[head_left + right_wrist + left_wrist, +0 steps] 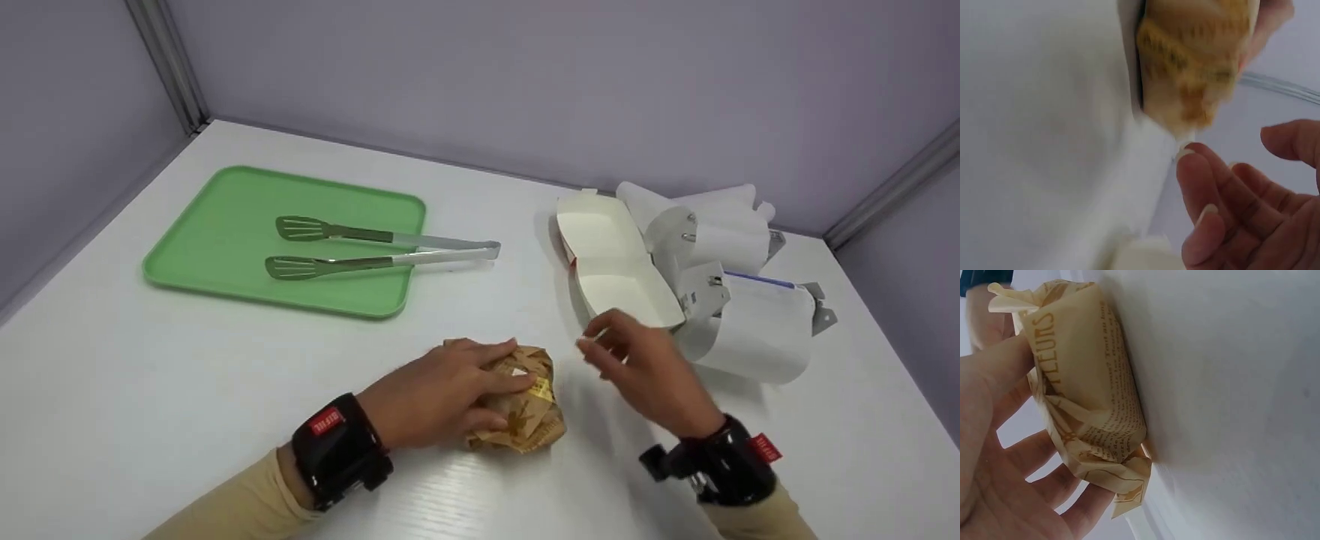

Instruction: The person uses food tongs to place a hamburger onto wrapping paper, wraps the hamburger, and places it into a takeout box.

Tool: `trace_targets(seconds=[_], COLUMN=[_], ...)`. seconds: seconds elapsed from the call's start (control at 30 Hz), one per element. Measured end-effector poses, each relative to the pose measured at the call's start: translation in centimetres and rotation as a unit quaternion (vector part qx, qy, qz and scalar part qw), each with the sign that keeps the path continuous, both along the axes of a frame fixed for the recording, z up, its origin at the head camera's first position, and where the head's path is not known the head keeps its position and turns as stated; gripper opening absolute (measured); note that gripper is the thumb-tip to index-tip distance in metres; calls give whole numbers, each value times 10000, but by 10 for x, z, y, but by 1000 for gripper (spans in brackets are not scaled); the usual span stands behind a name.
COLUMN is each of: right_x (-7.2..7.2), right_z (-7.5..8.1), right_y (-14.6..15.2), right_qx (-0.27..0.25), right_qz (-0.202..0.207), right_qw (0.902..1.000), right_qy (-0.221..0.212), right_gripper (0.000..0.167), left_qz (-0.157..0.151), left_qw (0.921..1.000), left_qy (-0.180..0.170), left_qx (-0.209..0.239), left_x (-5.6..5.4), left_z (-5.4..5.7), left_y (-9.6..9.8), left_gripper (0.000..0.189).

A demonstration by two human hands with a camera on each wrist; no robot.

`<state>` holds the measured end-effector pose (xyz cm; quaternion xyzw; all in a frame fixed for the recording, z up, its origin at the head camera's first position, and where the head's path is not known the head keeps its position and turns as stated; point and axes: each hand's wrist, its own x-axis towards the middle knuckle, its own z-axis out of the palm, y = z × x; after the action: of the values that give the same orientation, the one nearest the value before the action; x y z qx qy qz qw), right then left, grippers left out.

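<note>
My left hand grips a paper-wrapped burger on the white table, its fingers spread over the top and its thumb on the near side. Brown print runs over the wrapper in the left wrist view, and a yellow sticker shows on top. To the right of the burger, my right hand is raised with its fingers loosely bent and nothing in them. In the right wrist view, this hand's fingertips are apart from its thumb. A white clamshell box stands with its lid up just beyond the right hand.
Metal tongs lie across the right part of a green tray at the back left, handles overhanging its edge. White curled sheets with metal brackets stand at the right beside the box. Grey panels border the table.
</note>
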<state>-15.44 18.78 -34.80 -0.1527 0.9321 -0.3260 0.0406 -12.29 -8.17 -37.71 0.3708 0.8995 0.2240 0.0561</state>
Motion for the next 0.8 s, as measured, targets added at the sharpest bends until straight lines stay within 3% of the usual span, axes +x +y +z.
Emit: trace_targets(seconds=[0.13, 0.2, 0.47, 0.7, 0.8], right_x=[-17, -21, -27, -27, -26], right_z=[8, 4, -17, -21, -22], right_y=[17, 26, 47, 43, 40], right_qx=[733, 968, 1539, 1832, 1869], right_qz=[-444, -549, -509, -402, -368], right_qw=[9866, 9787, 9663, 9551, 9547], right_qy=[1387, 1726, 1998, 2293, 2286], right_gripper=[13, 17, 29, 14, 11], left_qz=[-21, -86, -226, 56, 70], left_qw=[9999, 9997, 9969, 9945, 9941], left_qy=[121, 231, 730, 991, 1039], left_qx=[-42, -40, 165, 323, 297], left_x=[0, 0, -6, -6, -5], left_z=[1, 1, 9, 14, 12], left_y=[-2, -3, -11, -11, -8], left_gripper=[54, 54, 53, 46, 50])
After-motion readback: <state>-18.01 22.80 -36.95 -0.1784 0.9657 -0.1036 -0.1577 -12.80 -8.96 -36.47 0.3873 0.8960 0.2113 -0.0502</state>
